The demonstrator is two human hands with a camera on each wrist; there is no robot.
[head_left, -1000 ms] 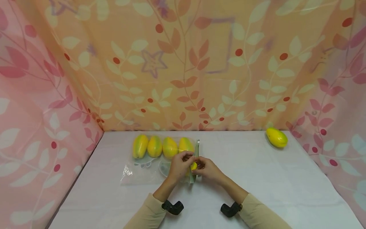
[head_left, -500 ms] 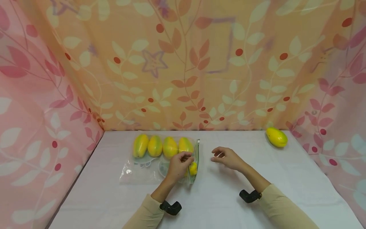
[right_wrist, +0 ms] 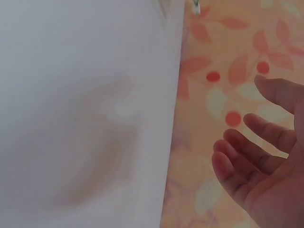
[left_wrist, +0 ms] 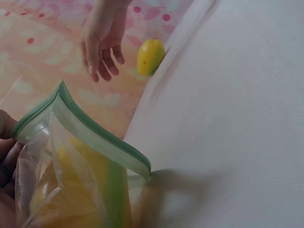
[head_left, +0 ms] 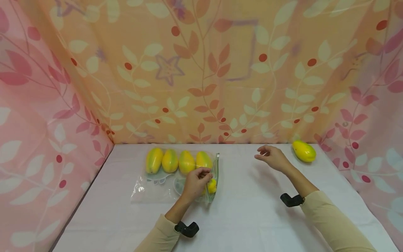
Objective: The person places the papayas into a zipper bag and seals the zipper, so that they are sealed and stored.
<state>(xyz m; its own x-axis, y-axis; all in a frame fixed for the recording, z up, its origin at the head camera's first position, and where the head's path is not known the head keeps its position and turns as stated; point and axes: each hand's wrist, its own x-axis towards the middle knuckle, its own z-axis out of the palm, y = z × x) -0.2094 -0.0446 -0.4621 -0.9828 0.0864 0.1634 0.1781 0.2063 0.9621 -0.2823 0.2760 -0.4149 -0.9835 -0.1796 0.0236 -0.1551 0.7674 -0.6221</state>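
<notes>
A clear zip bag [head_left: 151, 192] with a green zip edge [left_wrist: 104, 135] lies left of centre on the table. Several yellow-green papayas, such as the leftmost one [head_left: 154, 160], lie in a row inside it, and another yellow one [head_left: 212, 186] shows near the bag's mouth. My left hand [head_left: 196, 183] pinches the bag at its mouth, which gapes in the left wrist view. My right hand [head_left: 273, 157] is in the air with fingers loosely bent and nothing in them. To its right, a loose yellow-green fruit shaped like a mango or papaya [head_left: 304, 151] lies at the back right.
A white cloth covers the table [head_left: 245, 217]. Behind it hangs an orange leaf-patterned curtain [head_left: 201, 87], with pink curtains [head_left: 47, 140] at the sides. Each wrist wears a black camera mount, such as the right one [head_left: 291, 200].
My right hand has let go of the bag's mouth and moved right and back, toward the loose fruit. The left hand stays at the bag, whose mouth has spread wider.
</notes>
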